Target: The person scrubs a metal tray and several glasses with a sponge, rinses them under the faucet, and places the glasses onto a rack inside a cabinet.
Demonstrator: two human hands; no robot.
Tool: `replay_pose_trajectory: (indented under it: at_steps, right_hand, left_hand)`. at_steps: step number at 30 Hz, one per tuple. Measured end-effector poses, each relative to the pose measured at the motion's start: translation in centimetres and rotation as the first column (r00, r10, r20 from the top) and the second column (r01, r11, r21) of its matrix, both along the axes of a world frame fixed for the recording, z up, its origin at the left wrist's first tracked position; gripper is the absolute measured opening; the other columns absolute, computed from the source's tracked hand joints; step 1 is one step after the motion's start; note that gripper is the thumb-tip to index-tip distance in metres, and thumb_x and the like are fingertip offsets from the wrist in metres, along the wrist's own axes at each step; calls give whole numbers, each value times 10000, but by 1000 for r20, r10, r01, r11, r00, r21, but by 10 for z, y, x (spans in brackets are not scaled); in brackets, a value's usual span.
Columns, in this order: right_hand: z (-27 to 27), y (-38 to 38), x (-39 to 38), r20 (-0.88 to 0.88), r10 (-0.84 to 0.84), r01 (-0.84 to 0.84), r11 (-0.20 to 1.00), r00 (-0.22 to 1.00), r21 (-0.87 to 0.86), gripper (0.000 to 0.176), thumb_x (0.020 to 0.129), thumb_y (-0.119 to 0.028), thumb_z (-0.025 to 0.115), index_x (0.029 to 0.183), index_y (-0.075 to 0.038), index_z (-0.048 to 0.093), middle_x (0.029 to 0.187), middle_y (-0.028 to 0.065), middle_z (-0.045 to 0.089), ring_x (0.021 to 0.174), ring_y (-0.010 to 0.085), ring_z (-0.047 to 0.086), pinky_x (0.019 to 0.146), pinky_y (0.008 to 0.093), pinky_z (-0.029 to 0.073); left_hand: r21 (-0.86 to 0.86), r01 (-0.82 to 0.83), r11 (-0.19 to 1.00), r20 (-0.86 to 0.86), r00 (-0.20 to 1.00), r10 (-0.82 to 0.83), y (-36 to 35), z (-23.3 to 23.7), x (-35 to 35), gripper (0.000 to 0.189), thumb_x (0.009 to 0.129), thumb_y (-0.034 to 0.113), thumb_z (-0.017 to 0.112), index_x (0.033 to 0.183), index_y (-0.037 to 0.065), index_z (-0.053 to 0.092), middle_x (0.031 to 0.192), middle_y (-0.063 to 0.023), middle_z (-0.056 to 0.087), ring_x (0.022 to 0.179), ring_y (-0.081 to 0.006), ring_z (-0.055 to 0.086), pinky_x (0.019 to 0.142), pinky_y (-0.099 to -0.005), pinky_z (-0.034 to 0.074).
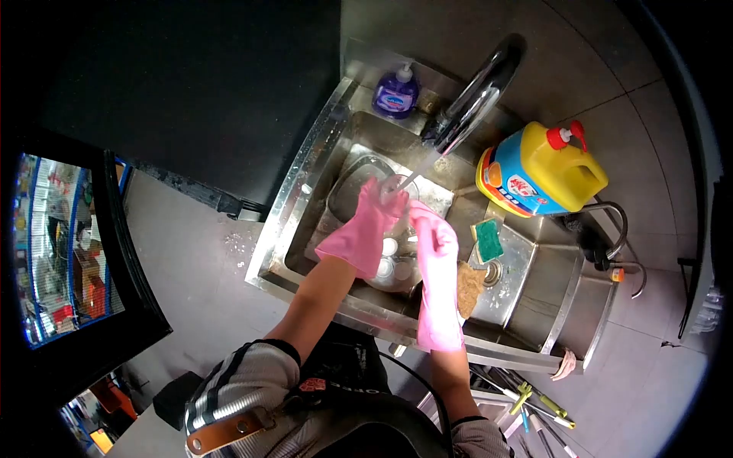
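Rinsing a glass [397, 188] held in the left hand [360, 229] grip, right hand [437, 252] grip unreadable; slick gloves may drop it onto the cups [389, 256].

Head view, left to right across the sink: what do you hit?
left hand → right hand → green sponge → small side tap
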State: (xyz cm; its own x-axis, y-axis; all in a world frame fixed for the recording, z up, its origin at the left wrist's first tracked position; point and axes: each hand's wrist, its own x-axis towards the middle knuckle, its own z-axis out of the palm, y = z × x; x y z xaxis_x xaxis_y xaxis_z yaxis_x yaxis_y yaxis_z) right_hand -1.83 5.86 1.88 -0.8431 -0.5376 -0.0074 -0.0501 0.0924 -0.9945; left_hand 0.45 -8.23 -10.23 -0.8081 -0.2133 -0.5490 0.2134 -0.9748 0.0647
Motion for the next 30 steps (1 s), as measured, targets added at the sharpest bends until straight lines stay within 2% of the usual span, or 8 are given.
replay_pose_trajectory:
  at_steps: [5, 8, 9, 11, 18, 21, 24, 30]
  right_hand:
    - [-34, -54, -38, 0, 455, -380, 742, 890, 553, 297, 1009, -158, 472, 1063, 45, 681, 1210, 187, 671, 1153, 314, 634, 973, 329, 495]
    - [-30, -120, -49, 346, 59, -337, 426, 937, 840, 513, 1047, -366, 311, 1221, 3, 622, 1266, 212, 637, 1210, 376, 588, 1028, 383, 459]
    - [-47, -108, -54, 149, 460, -365, 427, 875, 827, 636, 1047, -443, 161, 1347, -26, 535, 1319, 248, 591, 1264, 399, 540, 1073, 425, 414]
    - [-64, -107, -52, 76, 412, -302, 517, 908, 801, 655, 1047, -453, 140, 1358, -27, 528, 1336, 262, 572, 1264, 409, 535, 1087, 424, 397]
    - [-120, -132, -58, 158, 296, -334, 788, 942, 516, 578, 1056, -448, 298, 1342, -11, 544, 1308, 237, 597, 1206, 360, 573, 1063, 387, 414]
    - [-195, -134, -54, 345, 95, -174, 963, 934, 206, 497, 1051, -402, 392, 1298, -17, 586, 1282, 196, 621, 1185, 300, 588, 1022, 364, 434]
    - [-42, -119, -32, 213, 360, -418, 800, 908, 430, 470, 1040, -422, 435, 1281, -55, 602, 1236, 153, 649, 1160, 253, 598, 965, 354, 465]
    - [-35, -131, -42, 215, 222, -309, 690, 951, 655, 636, 989, -555, 396, 1252, -14, 603, 1275, 199, 637, 1231, 353, 559, 1017, 388, 433]
  left_hand:
    - [-135, -3, 991, 210, 977, 32, -2, 5, -12, 455, 928, 494, 554, 1072, 68, 624, 983, -130, 676, 882, -281, 647, 809, -419, 526]
    - [-54, -15, 998, 183, 983, 25, -15, 28, -17, 431, 880, 434, 655, 1080, 52, 646, 1011, -146, 680, 928, -275, 638, 861, -406, 515]
    - [-227, 53, 972, 315, 949, 22, -20, 11, -23, 389, 880, 412, 666, 1062, 68, 657, 988, -127, 683, 901, -263, 636, 841, -394, 517]
    - [-506, 256, 824, 559, 825, 87, -38, -25, -32, 305, 880, 368, 690, 1027, 101, 678, 943, -88, 687, 845, -239, 633, 801, -371, 522]
    - [-125, 36, 991, 0, 999, -37, -54, -52, -27, 315, 918, 381, 651, 1003, 79, 679, 944, -75, 694, 833, -233, 630, 821, -365, 514]
    - [-86, 25, 996, 256, 967, -2, -49, 4, -20, 357, 935, 378, 632, 1077, 52, 663, 1043, -105, 698, 914, -262, 631, 888, -371, 495]
    - [40, 69, 997, 269, 960, -77, -57, 13, -11, 398, 950, 375, 610, 1148, 32, 643, 1122, -121, 688, 1011, -271, 613, 957, -376, 463]
    - [-306, 69, 950, 369, 928, 51, -51, -4, -28, 336, 938, 334, 629, 1101, 40, 650, 1060, -114, 680, 917, -257, 634, 878, -368, 509]
